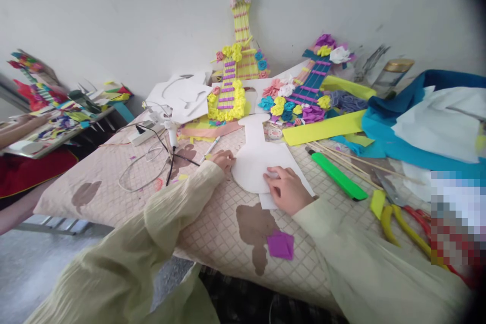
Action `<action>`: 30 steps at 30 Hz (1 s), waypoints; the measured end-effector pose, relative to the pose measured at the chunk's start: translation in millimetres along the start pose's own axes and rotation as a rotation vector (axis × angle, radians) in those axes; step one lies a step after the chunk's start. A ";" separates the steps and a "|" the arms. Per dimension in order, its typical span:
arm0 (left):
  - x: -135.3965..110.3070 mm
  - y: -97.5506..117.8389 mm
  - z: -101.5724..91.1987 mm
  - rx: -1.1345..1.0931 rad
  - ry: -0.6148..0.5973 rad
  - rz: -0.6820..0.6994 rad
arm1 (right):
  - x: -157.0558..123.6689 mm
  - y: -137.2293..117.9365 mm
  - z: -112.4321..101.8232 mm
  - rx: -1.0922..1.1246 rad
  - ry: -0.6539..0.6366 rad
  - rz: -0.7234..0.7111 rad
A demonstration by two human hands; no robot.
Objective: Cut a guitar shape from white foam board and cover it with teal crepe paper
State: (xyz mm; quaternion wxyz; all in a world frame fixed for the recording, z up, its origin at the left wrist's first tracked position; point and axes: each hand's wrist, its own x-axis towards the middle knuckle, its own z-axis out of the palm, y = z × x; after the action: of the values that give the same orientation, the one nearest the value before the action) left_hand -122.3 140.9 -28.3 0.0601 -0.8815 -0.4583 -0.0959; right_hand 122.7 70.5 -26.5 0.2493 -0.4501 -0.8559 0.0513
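Note:
A white guitar-shaped cutout (251, 159) lies in front of me with its neck pointing away, over a plain white sheet (291, 158). At the cutout's left edge, my left hand (223, 160) has its fingers curled and closed on the rim. My right hand (287, 190) grips the lower right side, fingertips on the top face and thumb near the edge. What lies under the fingers is hidden. Close to my right forearm rests a green box cutter (337, 174). A small purple paper square (281, 245) lies nearer to me.
Decorated paper guitars (227, 88) lean by the wall. A glue gun (172, 134) with cables stands left. To the right are wooden sticks (343, 162), scissors (391, 190), yellow-handled pliers (395, 220) and blue material (383, 111). Another person's arm (23, 129) shows at a table far left.

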 end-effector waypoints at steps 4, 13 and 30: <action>-43.6 23.6 -2.4 -0.019 0.011 0.065 | 0.7 -0.1 -0.3 0.002 0.000 0.010; -46.7 42.1 4.2 0.059 0.079 -0.030 | -0.8 3.5 2.0 0.013 0.033 -0.041; -58.7 52.0 6.6 0.028 0.124 0.067 | -0.8 2.9 1.9 0.004 0.036 -0.049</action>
State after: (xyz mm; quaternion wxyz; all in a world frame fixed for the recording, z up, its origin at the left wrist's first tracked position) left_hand -111.9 65.6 -48.9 0.1038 -0.8878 -0.4254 -0.1416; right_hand 124.3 71.8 -29.3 0.2669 -0.4294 -0.8619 0.0386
